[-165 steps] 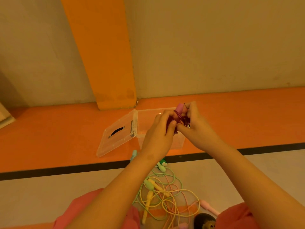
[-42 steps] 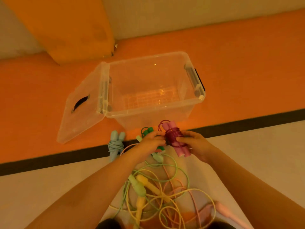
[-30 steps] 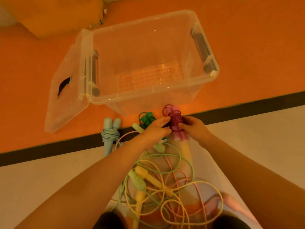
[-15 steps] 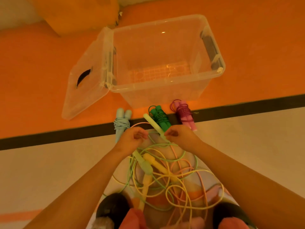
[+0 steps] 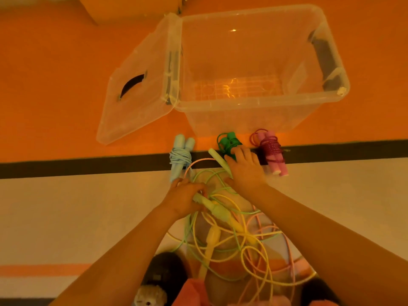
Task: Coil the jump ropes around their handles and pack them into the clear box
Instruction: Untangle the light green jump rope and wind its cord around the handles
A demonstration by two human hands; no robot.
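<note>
I've set the pink bundle (image 5: 272, 154) down just in front of the clear box (image 5: 260, 101), beside the green bundle (image 5: 228, 142) and blue bundle (image 5: 181, 156); nothing's inside yet. Now my left hand (image 5: 184, 200) grips one pale green handle (image 5: 216, 209), my right hand (image 5: 245, 171) the far handle (image 5: 216, 156). Next rope to coil.

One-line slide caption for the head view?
Coiled blue rope, green rope and magenta rope lie by the open clear box; left hand grips a pale green handle, right hand covers a second handle.
</note>
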